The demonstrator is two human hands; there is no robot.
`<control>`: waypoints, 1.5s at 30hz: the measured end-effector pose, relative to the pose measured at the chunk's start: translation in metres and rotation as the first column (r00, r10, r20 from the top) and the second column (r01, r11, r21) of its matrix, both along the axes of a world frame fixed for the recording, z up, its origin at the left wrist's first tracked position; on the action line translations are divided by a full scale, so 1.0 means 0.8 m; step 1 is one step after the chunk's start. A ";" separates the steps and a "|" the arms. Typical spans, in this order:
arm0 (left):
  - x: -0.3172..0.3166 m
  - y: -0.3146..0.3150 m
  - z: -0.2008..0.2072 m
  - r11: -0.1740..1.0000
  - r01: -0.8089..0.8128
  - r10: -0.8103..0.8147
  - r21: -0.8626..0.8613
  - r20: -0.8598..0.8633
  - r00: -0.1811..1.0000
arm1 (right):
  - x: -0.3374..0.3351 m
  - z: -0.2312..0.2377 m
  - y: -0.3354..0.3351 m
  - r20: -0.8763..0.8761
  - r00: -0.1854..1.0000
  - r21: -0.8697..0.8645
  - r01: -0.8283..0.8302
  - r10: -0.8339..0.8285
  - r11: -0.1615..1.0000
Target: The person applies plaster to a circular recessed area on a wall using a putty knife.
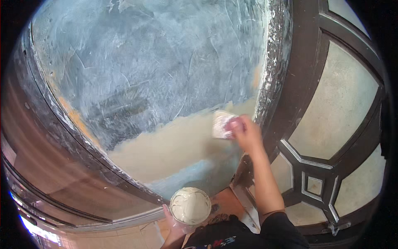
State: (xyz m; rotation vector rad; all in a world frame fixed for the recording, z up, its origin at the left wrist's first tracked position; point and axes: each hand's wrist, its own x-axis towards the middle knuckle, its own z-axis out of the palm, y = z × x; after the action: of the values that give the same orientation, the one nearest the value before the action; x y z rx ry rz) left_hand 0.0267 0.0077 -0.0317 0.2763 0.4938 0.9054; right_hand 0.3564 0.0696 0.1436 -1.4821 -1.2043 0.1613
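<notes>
My right hand (248,133) pinches a flat putty spreader (220,123), its pale blade smeared with cream paste. The spreader is at the wall (153,54), close to the right edge of the panel; whether it touches cannot be told for sure. Behind it runs a wide band of beige putty (166,149) over the blue-grey surface, with a bluish strip showing below. Low in the view, my left hand (176,225) grips the side of a round tub (190,206) heaped with cream putty. Most of that hand's fingers are hidden under the tub.
A paint-spattered frame (271,58) edges the wall on the right, beside a dark door (304,83) with pale panels and a metal handle (333,229). Brown wooden panelling (62,166) stands on the left. Tan floor tiles (120,240) lie below.
</notes>
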 end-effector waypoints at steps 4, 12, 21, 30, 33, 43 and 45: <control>0.008 -0.002 0.002 0.998 -0.025 0.027 0.066 -0.039 0.999 | -0.062 0.000 0.029 0.142 0.960 -0.018 -0.243 0.243 0.970; 0.011 -0.030 0.007 0.997 -0.057 0.070 -0.056 0.288 0.955 | 0.008 0.009 0.030 0.181 0.976 0.020 0.122 -0.123 0.992; 0.052 -0.048 0.043 0.988 -0.150 0.150 0.021 -0.008 0.989 | -0.026 -0.010 0.026 0.222 0.957 0.066 -0.206 0.187 0.976; 0.070 -0.046 0.004 0.972 -0.234 0.237 -0.036 0.146 0.960 | -0.014 -0.029 0.058 0.259 0.962 0.161 -0.131 0.086 0.978; 0.081 -0.063 0.035 0.967 -0.255 0.250 0.025 0.116 0.961 | 0.059 -0.053 0.047 0.109 0.994 0.105 -0.017 0.006 0.994; 0.083 -0.042 0.010 0.941 -0.322 0.316 0.101 0.069 0.946 | 0.057 -0.162 -0.008 -0.685 0.639 0.004 -0.476 0.348 0.880; 0.090 -0.040 0.017 0.950 -0.303 0.295 0.075 0.102 0.950 | 0.060 -0.160 -0.003 -0.739 0.552 0.077 -0.500 0.386 0.863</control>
State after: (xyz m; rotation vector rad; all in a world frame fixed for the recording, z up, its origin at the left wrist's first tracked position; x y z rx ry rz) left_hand 0.0983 -0.0239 -0.0184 0.2444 0.4180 1.2330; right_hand 0.4044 0.0673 0.0159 -0.9985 -0.8547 1.1266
